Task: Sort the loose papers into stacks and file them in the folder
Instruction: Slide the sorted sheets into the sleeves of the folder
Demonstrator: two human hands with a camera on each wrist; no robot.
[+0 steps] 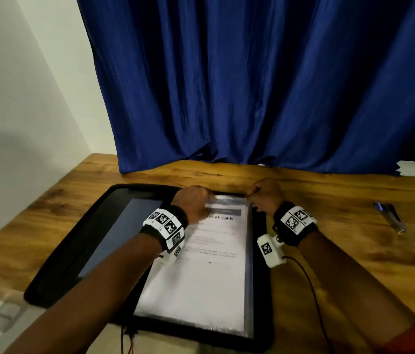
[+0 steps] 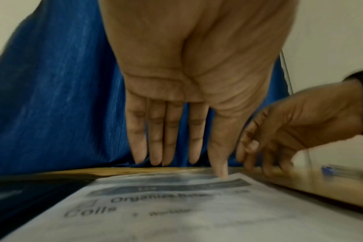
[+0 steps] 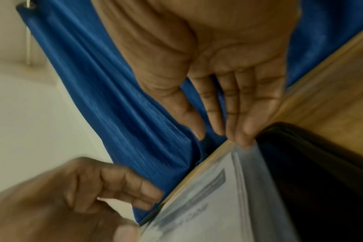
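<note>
Head view: an open black folder [image 1: 56, 264] lies on the wooden table [image 1: 329, 251], a printed paper [image 1: 201, 272] in its right half; both hands sit at the sheet's far edge, heading blurred. Left wrist view: the left hand [image 2: 186, 78] has straight fingers, thumb tip pressing the page; "Organize" and "Coils" seem legible. Right wrist view: the right hand [image 3: 228, 65] touches the clear sleeve's [image 3: 249, 172] corner with straight fingertips [image 3: 249, 129]; whether it pinches, I cannot tell.
</note>
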